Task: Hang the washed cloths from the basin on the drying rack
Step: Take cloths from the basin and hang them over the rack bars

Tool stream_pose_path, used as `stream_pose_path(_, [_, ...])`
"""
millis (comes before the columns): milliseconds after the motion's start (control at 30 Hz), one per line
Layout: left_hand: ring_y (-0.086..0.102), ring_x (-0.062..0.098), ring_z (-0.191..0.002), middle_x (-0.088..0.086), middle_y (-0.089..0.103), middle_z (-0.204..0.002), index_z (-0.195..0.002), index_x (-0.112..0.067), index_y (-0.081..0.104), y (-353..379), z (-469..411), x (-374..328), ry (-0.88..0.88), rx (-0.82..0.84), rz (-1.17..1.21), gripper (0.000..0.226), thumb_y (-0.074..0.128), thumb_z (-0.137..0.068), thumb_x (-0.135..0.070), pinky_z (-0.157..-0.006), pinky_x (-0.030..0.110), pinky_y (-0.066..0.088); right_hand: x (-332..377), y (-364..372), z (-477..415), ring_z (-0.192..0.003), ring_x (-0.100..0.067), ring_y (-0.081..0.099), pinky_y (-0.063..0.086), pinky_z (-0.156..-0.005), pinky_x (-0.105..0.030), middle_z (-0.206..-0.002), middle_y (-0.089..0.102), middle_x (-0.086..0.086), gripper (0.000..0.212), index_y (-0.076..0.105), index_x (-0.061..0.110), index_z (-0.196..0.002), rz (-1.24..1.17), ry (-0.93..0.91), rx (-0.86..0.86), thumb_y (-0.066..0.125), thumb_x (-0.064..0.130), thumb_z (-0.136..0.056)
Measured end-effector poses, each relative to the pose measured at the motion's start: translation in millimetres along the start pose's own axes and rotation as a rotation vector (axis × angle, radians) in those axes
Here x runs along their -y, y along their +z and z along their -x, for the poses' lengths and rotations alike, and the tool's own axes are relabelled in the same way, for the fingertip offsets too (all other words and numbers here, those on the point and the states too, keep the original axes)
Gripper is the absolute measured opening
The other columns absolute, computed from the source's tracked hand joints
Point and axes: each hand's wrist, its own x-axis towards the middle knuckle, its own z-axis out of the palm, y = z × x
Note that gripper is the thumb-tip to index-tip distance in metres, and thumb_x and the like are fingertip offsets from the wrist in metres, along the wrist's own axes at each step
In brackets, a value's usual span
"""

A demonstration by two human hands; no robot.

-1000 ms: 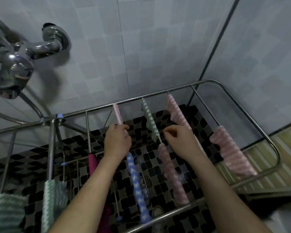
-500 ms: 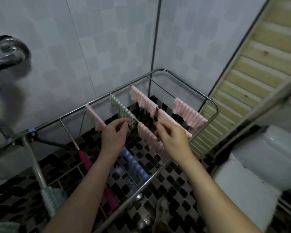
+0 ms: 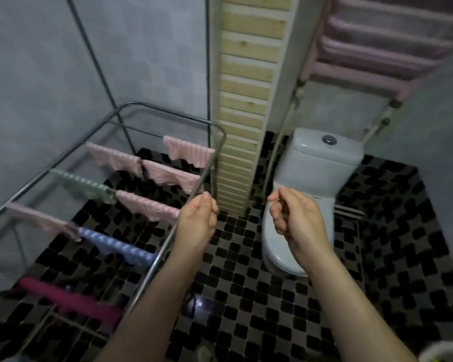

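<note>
Both my hands have let go of the cloths (image 3: 152, 207) and drawn back from the drying rack (image 3: 144, 283). My left hand (image 3: 198, 223), loosely curled and empty, is at the rack's near rail. My right hand (image 3: 296, 218), curled on nothing, floats well right of the rack. The cloths hang over the rack's bars. I judge that one hung; time to fetch another.

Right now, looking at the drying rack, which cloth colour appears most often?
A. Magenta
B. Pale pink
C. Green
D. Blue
B: several pale pink cloths hang over the bars of the drying rack, against only one blue cloth, one green cloth and one magenta cloth.
</note>
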Motion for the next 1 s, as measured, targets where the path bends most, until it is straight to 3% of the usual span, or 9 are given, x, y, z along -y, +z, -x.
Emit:
stream_pose_path(133, [0.026, 0.004, -0.036, 0.003, 0.038, -0.053, -0.091, -0.007, 0.050, 72, 32, 18, 0.009, 0.233, 0.041, 0.022, 0.032, -0.104, -0.005, -0.035, 0.015, 0.022, 1, -81, 27, -0.034, -0.007, 0.028, 0.017, -0.036, -0.017, -0.046, 0.046, -0.002, 0.042, 0.058, 0.010, -0.066, -0.106, 0.080, -0.175, 0.044, 0.027, -0.102])
stream_pose_path(233, [0.039, 0.010, -0.046, 0.002, 0.056, -0.064, -0.097, -0.010, 0.056, 115, 57, 34, -0.031, 0.354, 0.001, 0.030, 0.036, -0.092, 0.013, -0.041, 0.020, 0.031, 1, -133, 52, -0.036, -0.008, 0.038, 0.020, -0.039, -0.017, -0.049, 0.052, -0.003, 0.047, 0.061, 0.011, -0.063, -0.147, 0.117, -0.253, 0.044, 0.032, -0.101])
stream_pose_path(433, [0.054, 0.013, -0.059, 0.004, 0.061, -0.075, -0.086, -0.011, 0.063, 208, 129, 79, -0.202, 0.671, -0.200, 0.033, 0.041, -0.088, 0.014, -0.050, 0.019, 0.045, -17, -245, 128, -0.049, -0.011, 0.054, 0.034, -0.040, -0.019, -0.067, 0.064, -0.004, 0.041, 0.065, 0.010, -0.087, -0.145, 0.215, -0.447, 0.038, 0.036, -0.103])
stream_pose_path(567, [0.058, 0.011, -0.066, 0.006, 0.064, -0.080, -0.088, -0.011, 0.066, 264, 181, 123, -0.280, 0.857, -0.346, 0.029, 0.042, -0.094, 0.006, -0.059, 0.019, 0.048, -43, -319, 178, -0.076, -0.018, 0.060, 0.045, -0.060, -0.027, -0.094, 0.066, -0.008, 0.033, 0.062, 0.011, -0.109, -0.123, 0.351, -0.584, 0.036, 0.032, -0.104])
stream_pose_path(667, [0.058, 0.004, -0.072, 0.000, 0.066, -0.090, -0.091, -0.020, 0.067, 292, 208, 162, -0.213, 0.959, -0.536, 0.027, 0.047, -0.095, -0.002, -0.063, 0.012, 0.046, -77, -365, 206, -0.103, -0.019, 0.061, 0.052, -0.080, -0.035, -0.113, 0.065, -0.004, 0.033, 0.058, 0.017, -0.123, -0.085, 0.428, -0.691, 0.044, 0.036, -0.101])
stream_pose_path(733, [0.061, 0.005, -0.080, 0.000, 0.065, -0.100, -0.100, -0.022, 0.068, 309, 225, 193, -0.148, 1.069, -0.704, 0.027, 0.049, -0.092, -0.005, -0.069, 0.013, 0.048, -106, -396, 226, -0.112, -0.022, 0.057, 0.051, -0.084, -0.038, -0.121, 0.059, -0.005, 0.035, 0.053, 0.019, -0.131, -0.067, 0.488, -0.737, 0.045, 0.035, -0.101])
stream_pose_path(800, [0.060, 0.018, -0.108, 0.002, 0.058, -0.122, -0.116, -0.021, 0.067, 321, 235, 213, -0.065, 1.182, -0.887, 0.037, 0.050, -0.085, -0.007, -0.092, 0.028, 0.050, -132, -419, 239, -0.120, -0.028, 0.055, 0.050, -0.079, -0.037, -0.132, 0.055, -0.009, 0.039, 0.050, 0.016, -0.134, -0.015, 0.522, -0.759, 0.046, 0.033, -0.100])
stream_pose_path(867, [0.051, 0.024, -0.123, 0.007, 0.051, -0.133, -0.127, -0.014, 0.061, 334, 247, 226, 0.019, 1.253, -1.026, 0.045, 0.051, -0.084, -0.003, -0.106, 0.031, 0.040, -155, -437, 250, -0.122, -0.033, 0.054, 0.051, -0.077, -0.039, -0.136, 0.054, -0.013, 0.038, 0.052, 0.013, -0.133, 0.072, 0.553, -0.787, 0.047, 0.028, -0.098])
stream_pose_path(1000, [0.051, 0.033, -0.122, 0.017, 0.054, -0.132, -0.125, -0.001, 0.061, 361, 271, 253, 0.068, 1.405, -1.176, 0.038, 0.052, -0.088, -0.001, -0.099, 0.032, 0.041, -193, -454, 267, -0.120, -0.029, 0.046, 0.049, -0.090, -0.045, -0.144, 0.039, -0.002, 0.052, 0.036, 0.024, -0.146, 0.053, 0.700, -0.803, 0.049, 0.019, -0.097])
